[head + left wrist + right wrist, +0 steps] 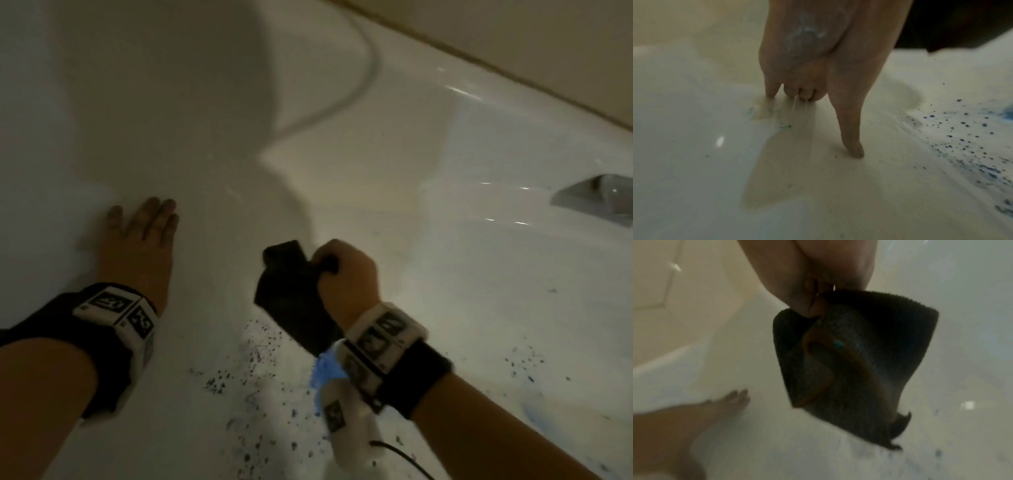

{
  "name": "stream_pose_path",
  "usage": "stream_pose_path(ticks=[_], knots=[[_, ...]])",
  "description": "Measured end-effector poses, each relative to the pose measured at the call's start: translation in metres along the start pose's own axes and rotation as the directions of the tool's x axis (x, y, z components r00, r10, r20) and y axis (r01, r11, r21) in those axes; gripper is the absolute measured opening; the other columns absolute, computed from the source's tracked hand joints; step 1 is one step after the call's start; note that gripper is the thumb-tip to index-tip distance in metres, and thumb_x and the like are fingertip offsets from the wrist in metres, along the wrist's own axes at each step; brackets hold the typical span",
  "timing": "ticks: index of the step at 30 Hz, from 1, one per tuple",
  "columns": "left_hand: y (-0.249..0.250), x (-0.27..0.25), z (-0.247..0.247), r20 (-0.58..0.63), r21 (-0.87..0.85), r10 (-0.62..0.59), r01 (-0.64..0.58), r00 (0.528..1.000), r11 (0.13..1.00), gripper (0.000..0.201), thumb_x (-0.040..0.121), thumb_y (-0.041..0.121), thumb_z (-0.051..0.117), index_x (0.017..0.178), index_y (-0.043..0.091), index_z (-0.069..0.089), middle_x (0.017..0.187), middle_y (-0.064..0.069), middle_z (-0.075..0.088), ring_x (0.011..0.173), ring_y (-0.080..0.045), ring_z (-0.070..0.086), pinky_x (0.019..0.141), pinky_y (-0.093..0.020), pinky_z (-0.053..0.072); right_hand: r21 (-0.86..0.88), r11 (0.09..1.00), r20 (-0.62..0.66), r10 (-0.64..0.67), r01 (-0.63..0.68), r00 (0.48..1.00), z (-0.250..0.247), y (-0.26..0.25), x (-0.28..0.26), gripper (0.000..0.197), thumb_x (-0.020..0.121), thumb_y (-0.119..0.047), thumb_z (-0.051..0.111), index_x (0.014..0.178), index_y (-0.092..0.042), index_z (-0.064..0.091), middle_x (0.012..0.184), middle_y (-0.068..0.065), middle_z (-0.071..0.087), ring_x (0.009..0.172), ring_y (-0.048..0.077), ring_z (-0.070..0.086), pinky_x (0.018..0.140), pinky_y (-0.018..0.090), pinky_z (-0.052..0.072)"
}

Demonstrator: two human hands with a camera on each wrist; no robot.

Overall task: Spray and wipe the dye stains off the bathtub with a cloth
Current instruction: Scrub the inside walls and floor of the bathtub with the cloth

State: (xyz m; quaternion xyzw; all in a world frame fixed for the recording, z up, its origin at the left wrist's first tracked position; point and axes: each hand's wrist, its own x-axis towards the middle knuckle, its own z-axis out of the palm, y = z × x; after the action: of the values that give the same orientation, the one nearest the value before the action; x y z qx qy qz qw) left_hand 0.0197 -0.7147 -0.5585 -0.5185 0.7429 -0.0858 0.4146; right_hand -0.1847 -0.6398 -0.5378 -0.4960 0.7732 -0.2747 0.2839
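The white bathtub (pixel 445 171) carries dark blue dye specks (pixel 253 363) on its near surface, and they also show in the left wrist view (pixel 966 139). My left hand (pixel 147 219) rests flat on the tub, left of the specks, with straight fingers and dye-darkened fingertips (pixel 168 205). A bluish smudge (pixel 805 42) marks its palm. My right hand (pixel 339 267) grips a dark cloth (pixel 291 294) that hangs just above the specks. In the right wrist view the curled fingers (pixel 812 305) pinch the cloth (pixel 859 363) at its top edge; it hangs folded.
A grey hose (pixel 346 99) curves across the tub's far rim. A metal grab handle (pixel 596 202) sits in the tub wall at the right. More specks (pixel 524 359) and a blue smear (pixel 534 414) lie right of my right forearm. A beige wall (pixel 513 34) runs behind.
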Motion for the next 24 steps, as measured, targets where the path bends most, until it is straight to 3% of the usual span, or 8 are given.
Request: stream_pose_path(ticks=[3,5,7,10,13,18,20,24], knots=[[0.006,0.004,0.001,-0.029,-0.048,-0.021,0.02,0.999,0.999,0.068,0.097,0.023,0.028,0.146,0.004,-0.014,0.153,-0.014,-0.024,0.144,-0.029,-0.011,0.116,-0.047,0.005,-0.073,0.997,-0.394,-0.057,0.031,0.918,-0.078,0.033,0.006,0.02,0.069,-0.003,0.045,0.072,-0.014,0.061,0.079,0.004,0.059,0.079,0.023,0.056,0.067,0.014,0.03],[0.01,0.006,-0.001,-0.055,-0.074,-0.029,0.024,0.998,0.997,0.066,0.097,0.021,0.027,0.147,0.003,-0.013,0.153,-0.015,-0.023,0.144,-0.03,-0.011,0.116,-0.048,0.004,-0.221,0.975,-0.584,-0.103,-0.036,0.805,-0.123,0.05,0.022,0.024,0.073,0.009,0.045,0.083,-0.002,0.064,0.102,0.02,0.057,0.095,0.034,0.054,0.075,0.008,0.025],[0.015,0.006,-0.003,-0.059,-0.097,-0.041,0.035,0.997,0.995,0.067,0.097,0.021,0.028,0.146,0.002,-0.013,0.152,-0.016,-0.023,0.144,-0.031,-0.012,0.116,-0.047,0.003,-0.276,0.949,-0.649,-0.067,-0.153,0.758,-0.146,0.063,0.045,0.026,0.08,0.009,0.045,0.099,0.002,0.061,0.126,0.022,0.045,0.112,0.034,0.048,0.087,0.006,0.022],[0.018,0.009,-0.003,-0.06,-0.094,-0.048,0.042,0.997,0.995,0.072,0.095,0.022,0.032,0.146,0.002,-0.016,0.152,-0.015,-0.026,0.143,-0.033,-0.014,0.116,-0.047,0.0,-0.379,0.907,-0.558,-0.067,-0.183,0.827,-0.139,0.07,0.08,0.03,0.081,0.004,0.047,0.111,0.0,0.055,0.137,0.018,0.034,0.122,0.033,0.04,0.103,0.023,0.03],[0.02,0.014,-0.002,-0.071,-0.1,-0.016,0.009,0.997,0.995,0.073,0.095,0.022,0.033,0.146,0.004,-0.017,0.151,-0.014,-0.027,0.143,-0.032,-0.015,0.115,-0.048,0.0,-0.635,0.746,-0.372,-0.067,-0.201,0.926,-0.117,0.068,0.093,0.041,0.086,-0.012,0.057,0.126,-0.007,0.047,0.146,0.02,0.02,0.131,0.04,0.025,0.111,0.044,0.028],[0.022,0.013,0.0,-0.069,-0.162,0.014,-0.025,0.998,0.986,0.071,0.094,0.019,0.031,0.146,0.003,-0.015,0.151,-0.016,-0.027,0.142,-0.033,-0.016,0.112,-0.047,-0.012,-0.763,0.612,-0.245,0.023,-0.207,0.969,-0.095,0.062,0.094,0.053,0.088,-0.006,0.054,0.137,-0.008,0.035,0.15,0.019,0.01,0.135,0.042,0.015,0.111,0.044,0.02],[0.021,0.013,0.0,-0.065,-0.177,0.024,-0.035,0.998,0.984,0.071,0.094,0.019,0.03,0.145,0.002,-0.016,0.151,-0.016,-0.027,0.142,-0.033,-0.017,0.114,-0.047,-0.006,-0.792,0.585,-0.192,0.034,-0.175,0.981,-0.087,0.06,0.095,0.058,0.085,-0.005,0.057,0.138,-0.008,0.032,0.15,0.017,0.01,0.135,0.042,0.015,0.11,0.044,0.024],[0.014,0.012,-0.003,-0.075,-0.209,0.078,-0.093,0.994,0.974,0.071,0.093,0.015,0.032,0.146,0.003,-0.013,0.152,-0.017,-0.022,0.143,-0.032,-0.015,0.112,-0.046,-0.014,-0.737,0.646,-0.256,0.005,-0.199,0.967,-0.079,0.06,0.099,0.05,0.087,-0.008,0.056,0.134,-0.009,0.04,0.149,0.013,0.017,0.135,0.04,0.017,0.107,0.046,0.028]])
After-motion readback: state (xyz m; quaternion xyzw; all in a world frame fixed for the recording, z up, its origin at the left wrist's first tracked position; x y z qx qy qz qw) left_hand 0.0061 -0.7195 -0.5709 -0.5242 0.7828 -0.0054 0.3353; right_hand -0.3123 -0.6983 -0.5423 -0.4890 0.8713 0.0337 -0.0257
